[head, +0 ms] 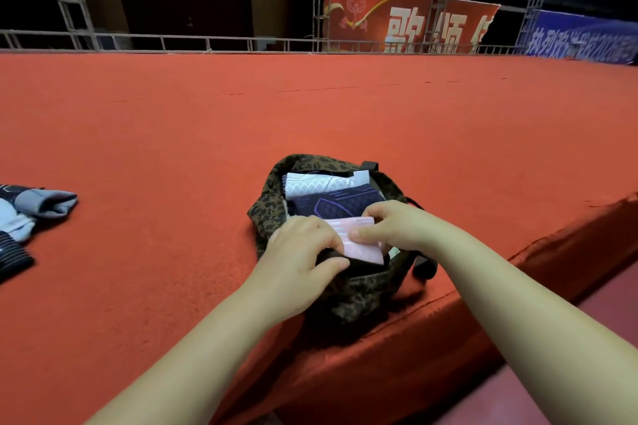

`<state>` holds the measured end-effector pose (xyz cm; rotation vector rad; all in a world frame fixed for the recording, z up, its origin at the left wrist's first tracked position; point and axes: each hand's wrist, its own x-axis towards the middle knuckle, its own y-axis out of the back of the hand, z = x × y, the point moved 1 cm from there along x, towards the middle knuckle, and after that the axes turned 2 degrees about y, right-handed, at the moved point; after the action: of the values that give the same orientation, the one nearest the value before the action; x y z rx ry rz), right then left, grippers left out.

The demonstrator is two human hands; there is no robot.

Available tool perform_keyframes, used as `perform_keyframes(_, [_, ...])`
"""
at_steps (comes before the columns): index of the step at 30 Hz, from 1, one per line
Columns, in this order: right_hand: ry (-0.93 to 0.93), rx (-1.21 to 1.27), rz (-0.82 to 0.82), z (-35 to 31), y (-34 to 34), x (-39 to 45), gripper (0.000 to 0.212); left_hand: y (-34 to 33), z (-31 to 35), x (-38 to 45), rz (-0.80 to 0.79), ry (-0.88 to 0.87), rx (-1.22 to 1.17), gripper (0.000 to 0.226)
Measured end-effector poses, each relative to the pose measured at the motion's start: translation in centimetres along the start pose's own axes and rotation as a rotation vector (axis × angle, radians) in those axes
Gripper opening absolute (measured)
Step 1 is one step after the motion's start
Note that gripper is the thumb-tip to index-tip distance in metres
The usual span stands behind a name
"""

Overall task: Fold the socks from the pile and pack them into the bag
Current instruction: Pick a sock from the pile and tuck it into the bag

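A leopard-print bag (272,197) lies open near the front edge of the red carpeted platform. Inside it are a folded white sock (321,183) at the back and a dark navy sock (341,203) in front of it. A folded pink sock (362,245) sits at the bag's near opening. My left hand (300,252) has its fingers on the pink sock's left side and its thumb over the bag's near rim. My right hand (393,224) pinches the pink sock from the right. A pile of grey, white and striped socks (24,217) lies at the far left.
The platform's front edge (483,272) drops off just right of and below the bag. A metal railing (207,43) runs along the platform's back edge, with red and blue banners behind it. Red carpet (310,107) stretches beyond the bag.
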<state>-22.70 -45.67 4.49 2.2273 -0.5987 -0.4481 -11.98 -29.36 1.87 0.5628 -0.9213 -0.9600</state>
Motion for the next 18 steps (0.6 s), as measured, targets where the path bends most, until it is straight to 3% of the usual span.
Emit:
perform_keyframes(2, [0.009,0.007,0.113,0.1,0.5,-0.7,0.025,0.0,-0.2,0.4,0.0,0.061,-0.055,0.013])
perform_keyframes(5, [0.171,0.036,0.41,0.1,0.1,-2.7,0.019,0.1,-0.5,1.3,-0.011,0.187,-0.117,0.014])
perform_keyframes(7, [0.249,0.128,0.344,0.1,-0.9,-3.9,0.011,0.2,-0.4,1.8,0.011,0.202,-0.096,0.015])
perform_keyframes(9, [0.24,0.05,0.217,0.6,-2.4,-3.9,0.008,0.2,-0.1,2.0,0.012,0.206,-0.088,0.019])
perform_keyframes(15, [0.244,0.093,0.235,1.5,-0.6,-3.8,0.019,0.3,0.0,2.6,-0.083,0.292,-0.122,0.026])
perform_keyframes(18, [0.248,-0.034,0.225,1.7,1.4,-3.5,0.019,0.4,0.5,3.2,-0.15,0.3,-0.125,0.027])
